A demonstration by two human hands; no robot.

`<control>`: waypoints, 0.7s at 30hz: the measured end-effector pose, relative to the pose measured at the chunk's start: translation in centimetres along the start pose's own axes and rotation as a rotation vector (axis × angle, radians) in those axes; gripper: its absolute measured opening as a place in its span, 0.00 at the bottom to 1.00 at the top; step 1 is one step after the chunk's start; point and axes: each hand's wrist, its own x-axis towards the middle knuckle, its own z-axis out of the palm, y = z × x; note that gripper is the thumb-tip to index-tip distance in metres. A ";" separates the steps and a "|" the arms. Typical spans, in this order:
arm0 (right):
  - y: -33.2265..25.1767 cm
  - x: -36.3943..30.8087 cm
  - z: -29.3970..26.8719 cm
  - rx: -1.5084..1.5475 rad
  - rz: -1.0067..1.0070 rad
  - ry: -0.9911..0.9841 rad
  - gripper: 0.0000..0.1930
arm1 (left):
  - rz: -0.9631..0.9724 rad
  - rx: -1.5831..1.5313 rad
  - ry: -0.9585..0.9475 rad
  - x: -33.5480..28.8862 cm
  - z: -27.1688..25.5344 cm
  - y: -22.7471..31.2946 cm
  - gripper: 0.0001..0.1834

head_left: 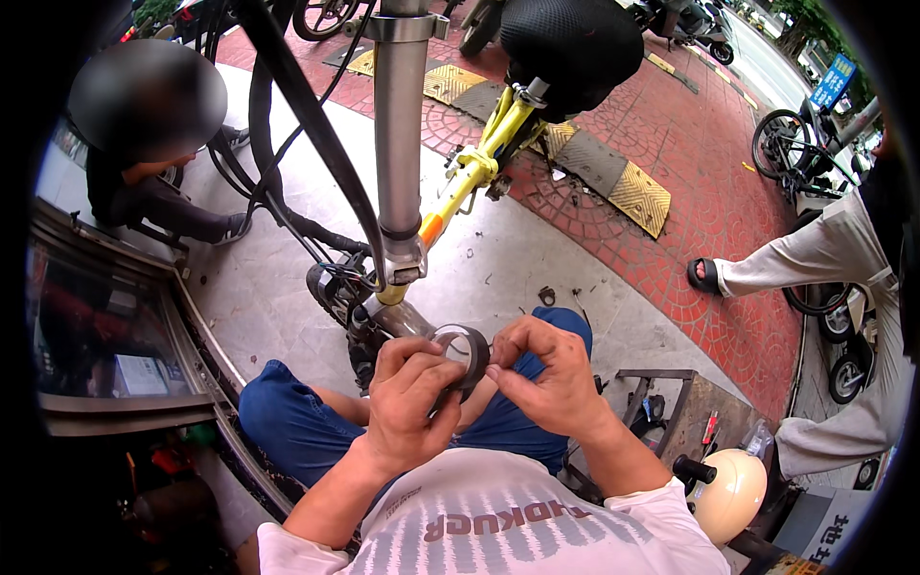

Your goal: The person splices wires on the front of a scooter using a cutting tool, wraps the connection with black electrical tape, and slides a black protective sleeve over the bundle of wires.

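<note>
A roll of black tape [478,358] is held up in front of my chest, its pale inner ring facing partly upward. My left hand [412,391] is closed around its left side. At the roll's right edge, my right hand [548,379] pinches with thumb and forefinger, apparently on the tape's end, though the strip itself is too small to make out. Just beyond my hands stands a folding bicycle with a yellow frame [470,180], a silver steering post [400,134] and a black saddle [572,48]. Black cables [287,144] hang along its left side.
A person [144,192] sits low at the left, near a glass cabinet [105,326]. Another stands at the right in grey trousers [815,249]. By my right elbow are a wooden-topped stand [714,402], a red-handled tool [710,425] and a cream rounded object [736,491].
</note>
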 end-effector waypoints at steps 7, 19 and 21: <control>-0.2 0.2 -0.7 -0.109 -0.112 0.049 0.11 | -0.008 -0.004 -0.002 0.3 0.0 0.1 0.19; -0.1 1.2 -0.9 -0.352 -0.324 0.027 0.14 | 0.053 0.071 -0.051 1.0 0.6 1.2 0.20; 0.4 1.2 -0.7 -0.297 -0.267 0.022 0.13 | 0.068 0.084 -0.058 1.2 0.6 1.2 0.20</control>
